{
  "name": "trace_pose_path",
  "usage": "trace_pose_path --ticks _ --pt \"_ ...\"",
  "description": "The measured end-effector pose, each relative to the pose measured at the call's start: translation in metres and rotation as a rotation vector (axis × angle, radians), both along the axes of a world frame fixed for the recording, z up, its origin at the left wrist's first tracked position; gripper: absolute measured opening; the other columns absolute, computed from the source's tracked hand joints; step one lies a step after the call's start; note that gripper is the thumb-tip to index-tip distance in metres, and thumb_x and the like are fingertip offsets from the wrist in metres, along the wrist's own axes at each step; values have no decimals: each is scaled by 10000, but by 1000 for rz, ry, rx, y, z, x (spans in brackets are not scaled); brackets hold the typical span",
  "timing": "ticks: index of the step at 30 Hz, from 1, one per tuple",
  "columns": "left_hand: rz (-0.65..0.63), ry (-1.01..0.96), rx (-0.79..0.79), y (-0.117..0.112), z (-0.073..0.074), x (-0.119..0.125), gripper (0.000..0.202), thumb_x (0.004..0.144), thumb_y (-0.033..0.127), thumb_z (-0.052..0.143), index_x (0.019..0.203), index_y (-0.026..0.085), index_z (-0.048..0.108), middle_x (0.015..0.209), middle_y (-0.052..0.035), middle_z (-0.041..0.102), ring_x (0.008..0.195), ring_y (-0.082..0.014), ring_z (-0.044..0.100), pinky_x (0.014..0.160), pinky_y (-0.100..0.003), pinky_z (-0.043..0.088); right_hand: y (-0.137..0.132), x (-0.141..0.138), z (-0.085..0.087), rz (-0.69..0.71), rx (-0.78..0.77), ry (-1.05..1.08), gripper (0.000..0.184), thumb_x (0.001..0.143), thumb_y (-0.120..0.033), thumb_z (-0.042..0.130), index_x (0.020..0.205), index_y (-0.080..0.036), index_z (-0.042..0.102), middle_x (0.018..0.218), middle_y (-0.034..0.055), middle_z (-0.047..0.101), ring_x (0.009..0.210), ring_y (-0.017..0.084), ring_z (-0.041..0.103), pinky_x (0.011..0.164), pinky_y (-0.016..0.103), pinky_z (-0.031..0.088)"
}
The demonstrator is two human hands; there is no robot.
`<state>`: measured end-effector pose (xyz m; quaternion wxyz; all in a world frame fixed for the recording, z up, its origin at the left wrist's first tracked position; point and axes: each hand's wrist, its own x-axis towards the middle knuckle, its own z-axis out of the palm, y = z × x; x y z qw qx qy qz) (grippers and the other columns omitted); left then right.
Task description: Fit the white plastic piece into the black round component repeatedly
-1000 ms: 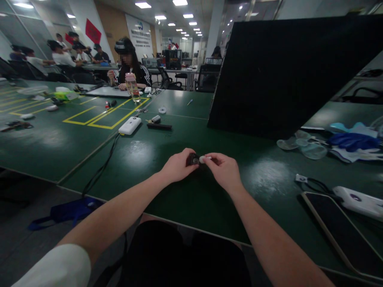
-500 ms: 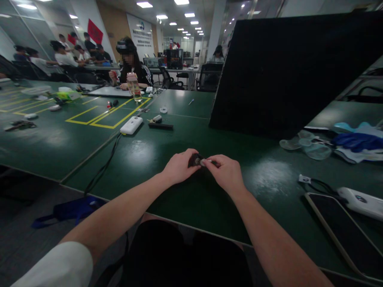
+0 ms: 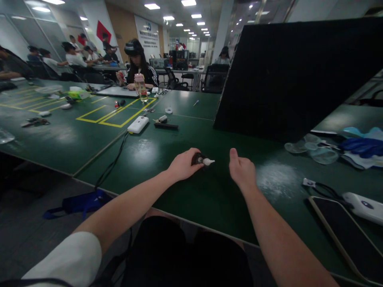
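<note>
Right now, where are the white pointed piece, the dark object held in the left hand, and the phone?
White pointed piece (image 3: 207,162): head view, on its wider section.
Dark object (image 3: 197,158): head view, on its exposed dark body.
Phone (image 3: 342,233): head view, on the middle of its dark screen.

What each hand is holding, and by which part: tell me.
The left hand holds a small dark object by its sides, between thumb and fingers; a white tip sticks out past the thumb. Nothing shows in the right hand.
</note>
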<state>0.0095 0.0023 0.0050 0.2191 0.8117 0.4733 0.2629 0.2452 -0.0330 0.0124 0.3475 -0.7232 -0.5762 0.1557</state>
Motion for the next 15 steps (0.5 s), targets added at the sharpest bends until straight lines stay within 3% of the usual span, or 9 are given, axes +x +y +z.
trace_pose_path --ticks 4,7,11,15 --pt "66 11 141 8 3 -39 436 837 357 701 1227 220 562 1351 -100 574 1208 -251 598 1026 -422 499 4 13 1 -81 -67 31 763 894 -835 180 504 -236 449 493 62 505 435 165 432 473 334 350" --pt "126 116 280 11 6 -94 436 808 249 683 1225 213 560 1470 -113 497 1278 -272 557 1079 -439 457 4 12 1 -41 -39 -1 743 896 -830 210 549 -233 485 526 62 521 453 168 439 469 328 339" --pt "151 348 367 7 9 -161 451 767 142 637 1211 217 602 1433 -118 550 1322 -313 513 1139 -494 369 6 3 -2 46 -73 -22 714 898 -821 256 601 -230 525 566 58 539 474 168 451 484 324 346" --pt "79 503 410 2 14 -189 468 774 98 583 1216 241 640 1458 -120 526 1390 -328 440 1164 -519 310 9 -2 -4 88 -144 -35 702 910 -801 272 614 -224 543 587 63 560 507 179 490 505 327 366"
